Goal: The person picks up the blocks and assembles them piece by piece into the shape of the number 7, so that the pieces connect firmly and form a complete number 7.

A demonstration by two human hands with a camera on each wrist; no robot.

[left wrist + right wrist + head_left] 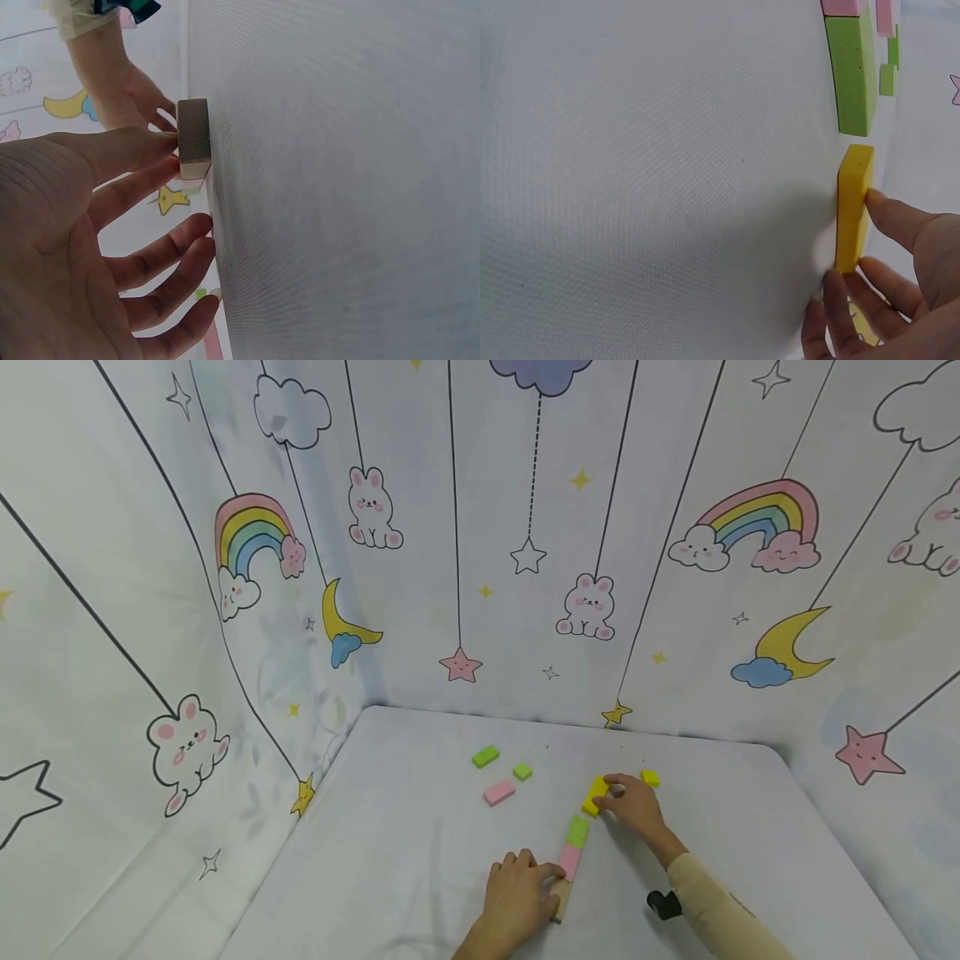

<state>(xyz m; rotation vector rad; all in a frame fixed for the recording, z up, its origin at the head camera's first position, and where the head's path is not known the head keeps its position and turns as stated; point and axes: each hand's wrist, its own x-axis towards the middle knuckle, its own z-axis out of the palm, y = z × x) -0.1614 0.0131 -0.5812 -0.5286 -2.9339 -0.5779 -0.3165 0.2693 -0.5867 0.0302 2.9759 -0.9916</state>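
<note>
A row of blocks runs away from me: a natural wood block nearest, then a pink block, then a green block. My left hand rests its thumb and index finger on the top of the row at the wood block, its other fingers spread. Just past the row's far end, a yellow block lies on the table with a small gap to the green block. My right hand grips that yellow block between thumb and fingers.
Left of the row lie a loose green block, a small green block and a pink block. Beyond my right hand is a small yellow block. Printed cloth walls rise behind the white table.
</note>
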